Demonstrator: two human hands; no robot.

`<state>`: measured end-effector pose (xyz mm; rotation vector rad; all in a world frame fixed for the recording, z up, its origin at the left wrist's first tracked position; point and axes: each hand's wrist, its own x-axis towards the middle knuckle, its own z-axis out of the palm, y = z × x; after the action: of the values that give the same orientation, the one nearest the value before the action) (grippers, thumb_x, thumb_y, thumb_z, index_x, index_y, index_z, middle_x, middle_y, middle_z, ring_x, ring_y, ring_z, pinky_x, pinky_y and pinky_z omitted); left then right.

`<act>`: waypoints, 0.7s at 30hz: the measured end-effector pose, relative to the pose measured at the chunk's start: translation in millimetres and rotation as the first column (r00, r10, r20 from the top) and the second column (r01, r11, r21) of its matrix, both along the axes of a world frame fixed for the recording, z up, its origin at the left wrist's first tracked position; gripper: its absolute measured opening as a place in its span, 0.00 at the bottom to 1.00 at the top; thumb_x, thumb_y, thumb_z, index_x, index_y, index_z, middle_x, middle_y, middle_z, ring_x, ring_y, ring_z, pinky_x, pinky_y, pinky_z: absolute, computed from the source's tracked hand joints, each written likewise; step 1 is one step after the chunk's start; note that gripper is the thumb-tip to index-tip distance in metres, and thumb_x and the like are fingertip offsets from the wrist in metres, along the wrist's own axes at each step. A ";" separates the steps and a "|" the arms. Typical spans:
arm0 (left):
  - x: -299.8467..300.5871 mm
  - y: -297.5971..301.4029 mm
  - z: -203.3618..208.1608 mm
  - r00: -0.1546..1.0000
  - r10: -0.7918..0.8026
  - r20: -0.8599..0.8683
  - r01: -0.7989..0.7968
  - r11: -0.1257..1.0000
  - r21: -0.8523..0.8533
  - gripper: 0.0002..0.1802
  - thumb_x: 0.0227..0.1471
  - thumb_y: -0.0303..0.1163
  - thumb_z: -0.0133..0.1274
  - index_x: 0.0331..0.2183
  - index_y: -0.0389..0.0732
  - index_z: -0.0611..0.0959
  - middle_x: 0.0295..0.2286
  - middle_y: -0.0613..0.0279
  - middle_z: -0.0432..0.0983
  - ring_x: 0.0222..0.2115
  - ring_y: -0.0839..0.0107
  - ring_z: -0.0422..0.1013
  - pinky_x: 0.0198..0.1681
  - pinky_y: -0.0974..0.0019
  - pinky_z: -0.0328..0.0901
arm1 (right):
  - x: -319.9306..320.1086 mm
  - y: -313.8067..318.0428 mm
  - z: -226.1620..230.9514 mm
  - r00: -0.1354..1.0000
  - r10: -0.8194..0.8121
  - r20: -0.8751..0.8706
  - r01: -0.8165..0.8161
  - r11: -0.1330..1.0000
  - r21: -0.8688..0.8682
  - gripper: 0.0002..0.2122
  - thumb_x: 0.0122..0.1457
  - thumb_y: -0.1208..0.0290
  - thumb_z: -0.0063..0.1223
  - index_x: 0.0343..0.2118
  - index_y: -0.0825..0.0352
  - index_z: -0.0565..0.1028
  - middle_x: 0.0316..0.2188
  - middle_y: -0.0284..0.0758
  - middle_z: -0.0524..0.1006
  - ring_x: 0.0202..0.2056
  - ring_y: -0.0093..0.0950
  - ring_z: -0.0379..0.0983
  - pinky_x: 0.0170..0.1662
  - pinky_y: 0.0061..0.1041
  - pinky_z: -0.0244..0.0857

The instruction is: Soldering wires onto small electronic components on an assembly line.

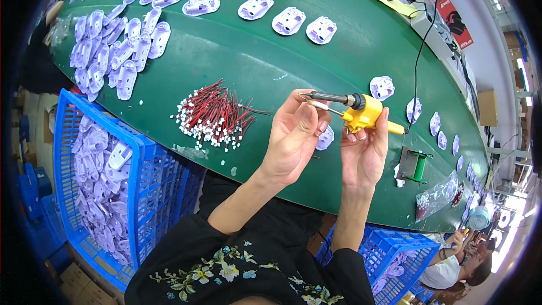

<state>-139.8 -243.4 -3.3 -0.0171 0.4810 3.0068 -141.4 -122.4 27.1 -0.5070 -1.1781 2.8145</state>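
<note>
My right hand (364, 155) is wrapped round the yellow body of a soldering gun (366, 114), raised over the table. Its dark metal barrel points left, with a thinner silver feed tube (326, 107) beneath. At that tube's tip, the thumb and fingers of my left hand (293, 138) are closed; whether they also pinch solder wire is too small to tell. Partly hidden behind my hands, a pale purple plastic shell (325, 138) lies on the green table (254, 62). Left of my hands rests a heap of red and black wires with white connectors (214, 114).
Purple shells (118, 45) pile up at the left, and more line the far side. A green spool on a stand (418, 166) and a plastic bag (437, 199) lie right. Blue crates (135, 192) flank me. A black cable (418, 62) hangs down; another person (451, 265) sits at right.
</note>
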 end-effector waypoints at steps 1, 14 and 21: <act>-0.4 -0.5 0.1 1.000 -0.003 -0.001 0.003 1.000 -0.002 0.17 0.55 0.36 0.55 0.44 0.41 0.72 0.36 0.66 0.69 0.30 0.77 0.60 0.35 0.74 0.58 | -0.1 -0.9 0.7 1.000 0.001 0.001 -0.001 1.000 -0.003 0.14 0.66 0.57 0.42 0.39 0.63 0.73 0.18 0.23 0.71 0.19 0.13 0.64 0.31 0.18 0.67; -1.1 0.1 -5.0 0.998 -0.060 0.017 0.058 0.995 0.083 0.18 0.57 0.38 0.53 0.46 0.41 0.70 0.36 0.68 0.69 0.31 0.77 0.60 0.35 0.74 0.58 | 4.8 2.0 -2.6 0.998 0.004 -0.068 -0.003 1.000 0.003 0.15 0.67 0.57 0.40 0.38 0.64 0.73 0.17 0.23 0.66 0.20 0.13 0.58 0.27 0.17 0.57; 2.1 5.3 -4.1 0.993 -0.119 0.016 0.118 0.992 0.055 0.24 0.55 0.43 0.54 0.50 0.45 0.68 0.41 0.65 0.71 0.38 0.75 0.64 0.40 0.69 0.58 | 7.6 -2.9 1.8 0.996 0.000 -0.093 0.003 0.999 0.032 0.10 0.67 0.61 0.41 0.37 0.63 0.68 0.25 0.28 0.70 0.21 0.14 0.61 0.26 0.18 0.57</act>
<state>-137.7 -238.1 -7.4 -0.0125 0.3843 2.8993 -133.7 -125.3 28.9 -0.3698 -1.2014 2.7795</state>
